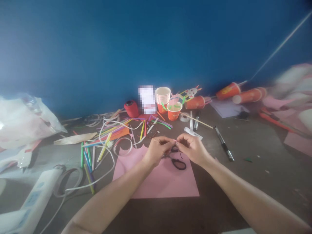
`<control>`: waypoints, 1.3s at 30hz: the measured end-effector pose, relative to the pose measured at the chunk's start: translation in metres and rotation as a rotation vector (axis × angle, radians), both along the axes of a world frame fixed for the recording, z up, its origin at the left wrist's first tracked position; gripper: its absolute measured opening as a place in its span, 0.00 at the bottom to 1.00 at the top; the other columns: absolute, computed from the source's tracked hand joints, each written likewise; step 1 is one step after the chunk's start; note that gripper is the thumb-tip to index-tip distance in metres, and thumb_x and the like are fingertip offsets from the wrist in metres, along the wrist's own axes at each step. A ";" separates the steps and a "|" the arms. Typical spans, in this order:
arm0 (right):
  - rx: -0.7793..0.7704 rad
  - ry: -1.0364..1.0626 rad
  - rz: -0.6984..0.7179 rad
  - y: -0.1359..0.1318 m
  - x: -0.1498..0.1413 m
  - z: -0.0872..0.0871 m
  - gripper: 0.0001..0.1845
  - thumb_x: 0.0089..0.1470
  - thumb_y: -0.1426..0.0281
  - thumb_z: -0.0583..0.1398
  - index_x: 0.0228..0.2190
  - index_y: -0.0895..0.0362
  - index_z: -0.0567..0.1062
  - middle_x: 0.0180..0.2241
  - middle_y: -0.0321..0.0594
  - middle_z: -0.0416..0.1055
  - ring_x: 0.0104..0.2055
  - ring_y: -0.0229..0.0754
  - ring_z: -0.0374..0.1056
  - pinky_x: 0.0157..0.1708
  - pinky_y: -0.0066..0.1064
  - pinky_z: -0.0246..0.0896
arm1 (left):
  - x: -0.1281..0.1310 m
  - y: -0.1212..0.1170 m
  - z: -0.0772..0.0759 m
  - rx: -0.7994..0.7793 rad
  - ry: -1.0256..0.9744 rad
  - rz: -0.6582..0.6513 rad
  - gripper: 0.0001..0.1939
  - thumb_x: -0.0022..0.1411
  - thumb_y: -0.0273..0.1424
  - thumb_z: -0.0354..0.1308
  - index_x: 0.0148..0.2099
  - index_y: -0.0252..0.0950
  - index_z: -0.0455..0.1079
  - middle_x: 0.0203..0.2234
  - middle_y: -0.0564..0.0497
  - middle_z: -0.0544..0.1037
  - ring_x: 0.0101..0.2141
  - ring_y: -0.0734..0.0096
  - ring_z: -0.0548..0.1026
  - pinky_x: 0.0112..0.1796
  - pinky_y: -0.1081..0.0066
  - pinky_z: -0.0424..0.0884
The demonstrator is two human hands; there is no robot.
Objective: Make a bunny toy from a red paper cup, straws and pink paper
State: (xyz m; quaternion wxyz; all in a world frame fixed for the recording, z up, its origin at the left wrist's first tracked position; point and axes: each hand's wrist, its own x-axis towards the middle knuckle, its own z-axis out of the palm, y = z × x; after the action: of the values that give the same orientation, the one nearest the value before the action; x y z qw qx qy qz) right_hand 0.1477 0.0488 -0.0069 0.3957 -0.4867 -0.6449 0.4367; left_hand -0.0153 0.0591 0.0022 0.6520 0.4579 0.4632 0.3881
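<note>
My left hand [159, 150] and my right hand [192, 149] meet fingertip to fingertip above a sheet of pink paper [156, 185]. Thumb and forefinger are pinched together on each; whatever lies between them is too small to make out. Just below the fingers, scissors with black handles [179, 164] rest on the sheet, their blades partly covered by my left hand. The far edge of the paper has a scalloped cut. Close beyond my right hand is a small white tube or packet [193, 133].
Coloured straws or sticks [104, 148], a white cable [113, 162] and a power strip [40, 191] lie left. Behind stand stacked paper cups [163, 96], a decorated red cup [174, 112], a red round object [131, 108] and a blurred screen [147, 99]. A pen [223, 144] lies right.
</note>
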 end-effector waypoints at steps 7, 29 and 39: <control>-0.023 -0.131 0.025 0.003 0.000 0.001 0.07 0.50 0.70 0.58 0.22 0.57 0.67 0.19 0.31 0.63 0.21 0.32 0.58 0.21 0.24 0.52 | 0.000 -0.003 0.008 0.093 0.194 -0.019 0.14 0.51 0.34 0.61 0.40 0.33 0.73 0.28 0.50 0.75 0.18 0.80 0.67 0.18 0.77 0.65; 0.076 -0.112 -0.038 -0.002 -0.002 0.001 0.04 0.51 0.67 0.59 0.29 0.55 0.70 0.24 0.36 0.71 0.25 0.37 0.66 0.26 0.27 0.61 | -0.003 0.006 0.000 -0.088 0.028 -0.076 0.08 0.46 0.32 0.65 0.28 0.33 0.71 0.16 0.55 0.69 0.18 0.80 0.65 0.18 0.78 0.63; 0.208 -0.186 0.021 -0.002 0.000 0.005 0.03 0.52 0.69 0.57 0.29 0.54 0.71 0.28 0.37 0.71 0.28 0.39 0.67 0.28 0.29 0.63 | -0.006 0.009 0.000 -0.256 -0.166 -0.070 0.08 0.44 0.26 0.64 0.29 0.33 0.69 0.24 0.49 0.75 0.20 0.81 0.67 0.19 0.79 0.63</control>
State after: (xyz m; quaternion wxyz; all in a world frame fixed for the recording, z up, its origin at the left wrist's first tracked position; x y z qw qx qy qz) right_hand 0.1476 0.0465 -0.0017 0.3777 -0.4747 -0.7257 0.3247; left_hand -0.0210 0.0684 0.0022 0.7542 0.3534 0.4370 0.3395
